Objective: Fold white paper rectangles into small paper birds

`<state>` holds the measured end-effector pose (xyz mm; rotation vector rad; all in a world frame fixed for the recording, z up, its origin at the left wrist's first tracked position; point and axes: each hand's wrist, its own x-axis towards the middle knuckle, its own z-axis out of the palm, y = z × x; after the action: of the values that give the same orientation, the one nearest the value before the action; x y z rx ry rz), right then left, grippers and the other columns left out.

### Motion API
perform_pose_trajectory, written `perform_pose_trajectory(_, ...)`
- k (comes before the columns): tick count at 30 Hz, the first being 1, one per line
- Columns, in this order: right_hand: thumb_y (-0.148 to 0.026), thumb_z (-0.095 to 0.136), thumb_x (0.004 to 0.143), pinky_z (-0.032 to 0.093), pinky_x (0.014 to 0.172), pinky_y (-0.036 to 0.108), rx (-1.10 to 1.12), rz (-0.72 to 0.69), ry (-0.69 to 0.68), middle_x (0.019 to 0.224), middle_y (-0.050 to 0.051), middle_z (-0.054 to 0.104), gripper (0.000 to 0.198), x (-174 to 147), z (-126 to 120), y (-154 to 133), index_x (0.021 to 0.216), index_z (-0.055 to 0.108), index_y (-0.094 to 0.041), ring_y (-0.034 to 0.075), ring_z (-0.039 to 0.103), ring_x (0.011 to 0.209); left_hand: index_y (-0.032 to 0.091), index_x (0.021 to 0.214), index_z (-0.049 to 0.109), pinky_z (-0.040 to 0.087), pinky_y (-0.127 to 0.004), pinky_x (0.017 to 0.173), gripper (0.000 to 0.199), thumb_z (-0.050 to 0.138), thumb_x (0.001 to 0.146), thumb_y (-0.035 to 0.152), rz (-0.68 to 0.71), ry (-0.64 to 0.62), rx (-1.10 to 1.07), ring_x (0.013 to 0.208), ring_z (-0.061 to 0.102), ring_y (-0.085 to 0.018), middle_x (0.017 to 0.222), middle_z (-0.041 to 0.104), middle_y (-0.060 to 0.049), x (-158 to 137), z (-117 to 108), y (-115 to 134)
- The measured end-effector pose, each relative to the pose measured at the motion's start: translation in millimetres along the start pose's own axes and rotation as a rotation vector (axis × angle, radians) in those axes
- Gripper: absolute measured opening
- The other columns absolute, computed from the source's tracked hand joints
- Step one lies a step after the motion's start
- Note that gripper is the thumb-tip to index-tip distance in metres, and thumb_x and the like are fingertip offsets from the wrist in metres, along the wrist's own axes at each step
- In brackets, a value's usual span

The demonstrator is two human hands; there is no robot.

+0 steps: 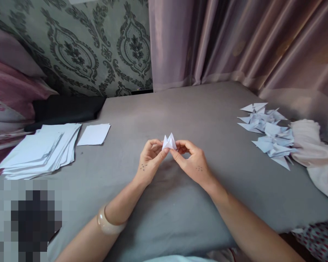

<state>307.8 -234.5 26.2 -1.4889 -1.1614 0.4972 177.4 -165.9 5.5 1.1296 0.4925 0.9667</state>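
Observation:
A small folded white paper (169, 142) with two upright points is pinched between both my hands, just above the grey cloth surface (175, 109). My left hand (151, 160) grips its left side, thumb in front and fingers behind. On the opposite side, my right hand (191, 159) holds it the same way, the thumbs nearly meeting at its lower edge. Parts of the fingertips are hidden behind the paper. A pale bangle (109, 222) circles my left wrist.
At left lie a large stack of white paper (43, 149) and a smaller stack of squares (94, 134). Behind them is a folded black cloth (69, 108). Several folded paper pieces (276, 140) are heaped at right, beside a whitish cloth (314, 153). Curtains (177, 43) hang behind.

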Motion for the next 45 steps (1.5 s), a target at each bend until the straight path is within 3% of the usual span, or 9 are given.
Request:
perform_pose_trajectory(7, -0.029, 0.065, 0.082, 0.051, 0.075, 0.029, -0.081, -0.098, -0.052, 0.090, 0.003, 0.068, 0.016, 0, -4, -4, 0.096, 0.064, -0.021, 0.015, 0.062, 0.080, 0.019, 0.090, 0.070, 0.043, -0.031, 0.101, 0.007, 0.071, 0.084, 0.021, 0.021, -0.008, 0.076, 0.110, 0.060, -0.016, 0.115, 0.066, -0.005, 2, -5, 1)
perform_pose_trajectory(16, -0.027, 0.062, 0.085, 0.051, 0.076, 0.031, -0.164, -0.189, -0.102, 0.089, 0.002, 0.065, 0.013, -1, -8, -6, 0.098, 0.062, -0.022, 0.016, 0.061, 0.080, 0.018, 0.078, 0.070, 0.048, -0.031, 0.093, 0.006, 0.074, 0.080, 0.022, 0.079, -0.003, 0.101, 0.099, 0.063, -0.016, 0.103, 0.069, -0.005, 3, -4, 5)
perform_pose_trajectory(21, -0.025, 0.064, 0.084, 0.052, 0.083, 0.032, -0.149, -0.203, -0.031, 0.101, 0.003, 0.067, 0.030, -3, -6, -3, 0.113, 0.055, -0.024, 0.016, 0.064, 0.088, 0.017, 0.079, 0.070, 0.050, -0.030, 0.089, 0.006, 0.072, 0.082, 0.021, 0.089, 0.007, 0.129, 0.094, 0.065, -0.016, 0.099, 0.071, -0.005, 3, -2, 5)
perform_pose_trajectory(26, -0.021, 0.061, 0.086, 0.050, 0.087, 0.034, -0.198, -0.268, -0.019, 0.098, 0.003, 0.066, 0.019, -4, -4, -2, 0.104, 0.057, -0.024, 0.018, 0.062, 0.094, 0.019, 0.084, 0.069, 0.051, -0.025, 0.084, 0.008, 0.075, 0.079, 0.020, 0.076, 0.027, 0.100, 0.088, 0.065, -0.012, 0.093, 0.071, -0.002, 4, 0, 6)
perform_pose_trajectory(30, -0.020, 0.060, 0.086, 0.050, 0.088, 0.035, -0.162, -0.267, -0.009, 0.102, 0.005, 0.065, 0.017, -3, -2, -1, 0.103, 0.059, -0.023, 0.018, 0.061, 0.098, 0.020, 0.088, 0.067, 0.051, -0.022, 0.078, 0.017, 0.079, 0.075, 0.019, 0.068, 0.060, 0.054, 0.079, 0.065, -0.010, 0.085, 0.069, 0.001, 4, 1, 6)
perform_pose_trajectory(45, -0.022, 0.061, 0.086, 0.053, 0.078, 0.034, -0.135, -0.202, 0.092, 0.095, 0.005, 0.064, 0.006, -6, 7, -2, 0.091, 0.062, -0.023, 0.017, 0.062, 0.087, 0.018, 0.081, 0.071, 0.051, -0.029, 0.090, 0.009, 0.077, 0.077, 0.023, 0.048, 0.104, 0.089, 0.095, 0.065, -0.015, 0.098, 0.069, -0.004, 1, 5, 5)
